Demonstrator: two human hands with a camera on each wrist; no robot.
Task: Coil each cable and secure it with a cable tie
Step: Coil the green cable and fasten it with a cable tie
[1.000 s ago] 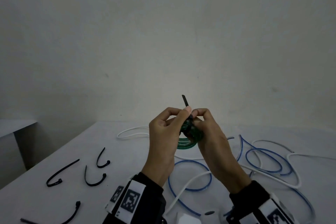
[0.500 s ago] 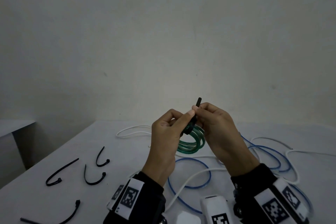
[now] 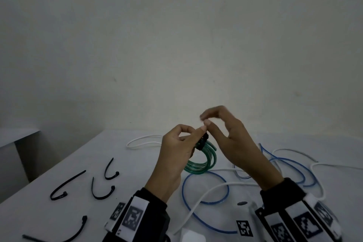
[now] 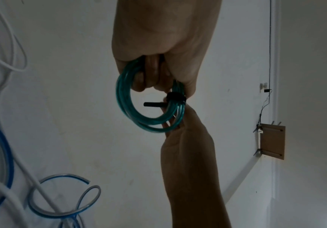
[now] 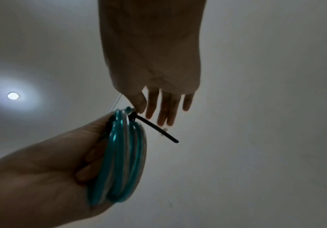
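A green cable coil hangs from my left hand, which grips it at the top, above the white table. A black cable tie is wrapped round the coil's strands right by my thumb. In the left wrist view the tie cinches the coil below my left hand. The right wrist view shows the tie's tail sticking out free from the coil. My right hand hovers just above it with straight fingers, holding nothing. In the head view the right hand sits beside the left thumb.
Several spare black cable ties lie on the table's left part. A loose blue cable and a white cable sprawl under and right of my hands, with more blue loops at the right. A wall stands behind the table.
My right hand pinched the tie's tail and pulled it up and to the right; it has now let go and opened. The left hand keeps hold of the coil.
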